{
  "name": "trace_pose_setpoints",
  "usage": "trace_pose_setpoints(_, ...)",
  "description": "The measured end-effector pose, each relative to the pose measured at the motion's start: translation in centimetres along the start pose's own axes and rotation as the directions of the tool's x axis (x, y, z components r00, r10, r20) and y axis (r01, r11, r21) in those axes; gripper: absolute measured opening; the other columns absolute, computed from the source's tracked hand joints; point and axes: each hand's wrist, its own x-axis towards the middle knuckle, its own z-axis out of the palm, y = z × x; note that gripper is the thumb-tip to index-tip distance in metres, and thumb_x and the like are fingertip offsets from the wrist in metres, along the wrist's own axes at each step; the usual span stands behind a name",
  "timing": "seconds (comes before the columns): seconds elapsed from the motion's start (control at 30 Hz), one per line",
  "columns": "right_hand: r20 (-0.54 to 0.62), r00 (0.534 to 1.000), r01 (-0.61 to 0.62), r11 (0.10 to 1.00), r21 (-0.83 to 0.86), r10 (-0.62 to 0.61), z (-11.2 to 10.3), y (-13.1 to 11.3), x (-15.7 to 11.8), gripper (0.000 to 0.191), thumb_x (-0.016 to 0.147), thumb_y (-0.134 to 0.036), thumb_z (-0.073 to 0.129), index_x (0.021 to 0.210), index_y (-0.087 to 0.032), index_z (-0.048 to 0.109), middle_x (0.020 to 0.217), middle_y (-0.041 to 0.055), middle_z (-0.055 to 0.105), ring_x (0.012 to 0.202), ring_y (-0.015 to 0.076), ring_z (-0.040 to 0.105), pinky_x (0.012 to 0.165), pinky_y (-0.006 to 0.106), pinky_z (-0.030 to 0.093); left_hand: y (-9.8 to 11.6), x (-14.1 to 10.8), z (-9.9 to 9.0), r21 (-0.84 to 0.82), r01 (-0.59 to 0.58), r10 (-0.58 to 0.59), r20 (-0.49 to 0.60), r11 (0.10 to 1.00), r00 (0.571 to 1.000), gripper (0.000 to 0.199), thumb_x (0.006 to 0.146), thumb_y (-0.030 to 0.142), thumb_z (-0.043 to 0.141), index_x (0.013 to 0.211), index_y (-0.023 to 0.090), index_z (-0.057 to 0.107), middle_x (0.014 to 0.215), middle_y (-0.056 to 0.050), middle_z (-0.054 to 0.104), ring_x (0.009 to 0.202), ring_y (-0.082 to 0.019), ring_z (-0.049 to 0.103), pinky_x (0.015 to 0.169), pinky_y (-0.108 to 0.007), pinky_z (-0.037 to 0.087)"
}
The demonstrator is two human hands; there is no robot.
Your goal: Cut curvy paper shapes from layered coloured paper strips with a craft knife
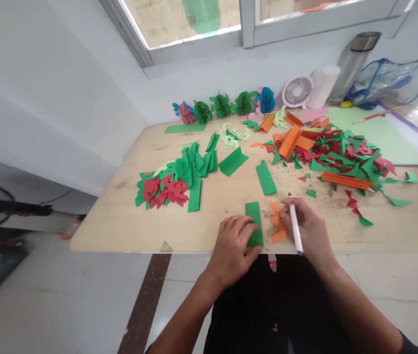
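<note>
Near the table's front edge, a folded green paper strip (253, 216) lies under the fingers of my left hand (234, 244), which are spread over its left side and lower end. My right hand (308, 231) is closed around a white marker (296, 228), whose dark lower tip points toward me. The same hand's fingertips touch the right side of an orange paper cutout (276, 222) with a wavy outline, just right of the green strip. Another green strip (266, 178) lies farther back.
Green folded pieces (194, 162) and red cutouts (168, 191) are heaped at left. A pile of red and green scraps (345, 153) with orange strips (290, 141) spreads at right. Paper figures (222, 105), a small fan (297, 92) and a bottle (356, 64) stand along the wall.
</note>
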Motion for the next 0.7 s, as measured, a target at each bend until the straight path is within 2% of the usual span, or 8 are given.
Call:
trace_pose_setpoints(0.07,0.004,1.0,-0.013,1.0,0.027,0.013,-0.5,0.3,-0.3,0.024,0.081,-0.039,0.063,0.1,-0.024,0.061,0.079,0.0011,0.065,0.068,0.0154,0.063,0.06,0.026,0.05,0.1,-0.1,0.2,0.089,-0.089,0.088,0.011,0.992,0.996,0.017,0.088,0.026,0.058,0.103,0.02,0.063,0.118,-0.009,0.064,0.11,-0.026,0.056,0.096,-0.042,0.045)
trace_pose_setpoints(0.13,0.004,1.0,-0.012,1.0,0.018,0.011,-0.6,0.5,-0.5,0.025,0.08,-0.039,0.063,0.1,-0.024,0.062,0.08,0.0013,0.066,0.069,0.0155,0.063,0.062,0.026,0.051,-0.1,-0.1,0.4,0.181,-0.148,0.152,-0.008,0.972,0.988,0.013,0.092,0.021,0.052,0.096,0.019,0.064,0.11,-0.01,0.065,0.102,-0.024,0.058,0.09,-0.04,0.047)
trace_pose_setpoints(0.23,-0.012,1.0,-0.006,1.0,0.004,0.006,-0.4,0.6,-0.8,0.025,0.08,-0.04,0.064,0.099,-0.023,0.062,0.079,0.0014,0.065,0.069,0.0158,0.063,0.063,0.027,0.052,-0.9,-0.2,0.7,0.304,-0.208,0.23,-0.038,0.93,0.973,0.019,0.093,0.012,0.045,0.084,0.017,0.061,0.093,-0.008,0.065,0.087,-0.021,0.059,0.079,-0.035,0.047)
trace_pose_setpoints(0.33,-0.024,1.0,-0.006,1.0,0.011,0.006,-0.3,0.5,-0.9,0.027,0.08,-0.043,0.064,0.099,-0.023,0.063,0.077,0.0014,0.065,0.069,0.0161,0.064,0.063,0.027,0.053,-1.5,-0.2,0.6,0.378,-0.243,0.273,-0.028,0.893,0.962,0.024,0.093,0.008,0.042,0.078,0.016,0.058,0.085,-0.007,0.063,0.08,-0.02,0.058,0.072,-0.033,0.046)
trace_pose_setpoints(0.53,-0.031,0.999,-0.024,1.0,0.014,0.024,-0.3,0.2,-0.9,0.03,0.078,-0.044,0.067,0.098,-0.022,0.065,0.077,0.0018,0.066,0.067,0.0156,0.064,0.06,0.025,0.054,-1.4,0.9,-0.7,0.369,-0.265,0.24,0.113,0.891,0.964,0.014,0.093,0.026,0.053,0.095,0.014,0.059,0.091,-0.008,0.063,0.083,-0.022,0.058,0.071,-0.034,0.048)
trace_pose_setpoints(0.63,-0.033,0.999,-0.021,0.999,0.032,0.022,0.0,0.1,-1.0,0.03,0.077,-0.045,0.068,0.096,-0.022,0.064,0.076,0.0012,0.065,0.067,0.0152,0.064,0.061,0.024,0.054,-1.2,1.4,-1.2,0.435,-0.333,0.264,0.213,0.837,0.941,0.004,0.088,0.015,0.053,0.086,0.014,0.057,0.085,-0.008,0.062,0.076,-0.021,0.058,0.063,-0.033,0.047)
trace_pose_setpoints(0.7,-0.044,0.999,-0.025,0.999,0.044,0.027,0.1,0.0,-1.1,0.03,0.077,-0.045,0.068,0.096,-0.022,0.064,0.076,0.0006,0.065,0.067,0.0148,0.064,0.061,0.024,0.055,-1.3,1.5,-1.2,0.482,-0.383,0.297,0.247,0.788,0.922,0.01,0.083,0.006,0.052,0.08,0.015,0.055,0.078,-0.007,0.059,0.071,-0.021,0.057,0.057,-0.032,0.044)
